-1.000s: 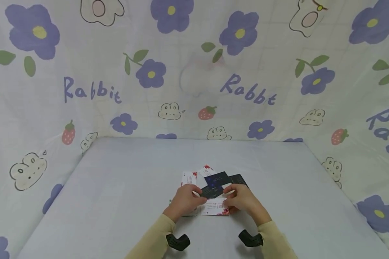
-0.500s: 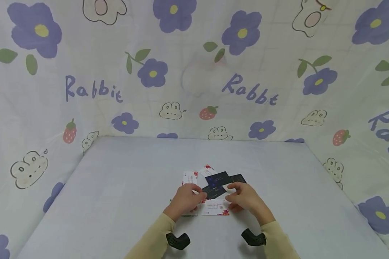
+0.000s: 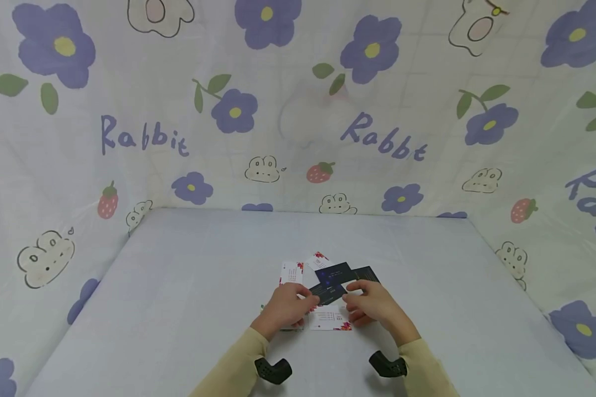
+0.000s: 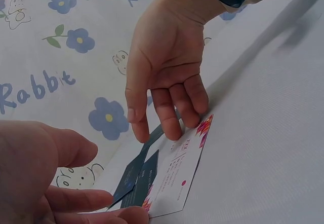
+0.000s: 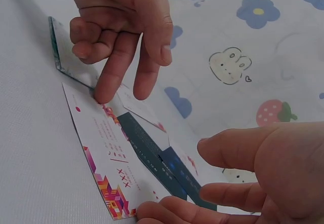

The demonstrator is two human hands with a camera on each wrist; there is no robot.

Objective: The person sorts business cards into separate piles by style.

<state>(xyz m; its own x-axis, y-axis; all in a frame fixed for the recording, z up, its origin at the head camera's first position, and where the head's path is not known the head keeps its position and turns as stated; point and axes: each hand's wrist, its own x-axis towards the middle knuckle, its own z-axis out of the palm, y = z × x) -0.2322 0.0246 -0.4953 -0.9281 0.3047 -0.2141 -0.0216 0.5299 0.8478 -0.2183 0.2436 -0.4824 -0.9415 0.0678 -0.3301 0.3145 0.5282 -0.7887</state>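
Note:
Several business cards lie overlapped on the table. A white card with red and purple corner patterns (image 3: 329, 318) lies at the front between my hands. My left hand (image 3: 285, 306) is over its left end, fingers loosely bent, fingertips right at the card's edge. At the right end my right hand (image 3: 372, 303) hovers with thumb and fingers spread apart, nothing between them. Behind the front card lie a dark card (image 3: 326, 295), another dark card with blue specks (image 3: 331, 273) and a third dark one (image 3: 366, 273). A green-edged card (image 5: 68, 54) shows beneath my left hand in the right wrist view.
A white card (image 3: 291, 270) lies at the left, and another patterned white card (image 3: 319, 258) at the back of the group. The white table (image 3: 203, 264) meets a printed cloth backdrop (image 3: 298, 110) at the back and sides.
My right hand has drawn slightly right, off the front card's right end. My left thumb has lifted back from that card's upper left, uncovering more of it. The cards stay about where they were.

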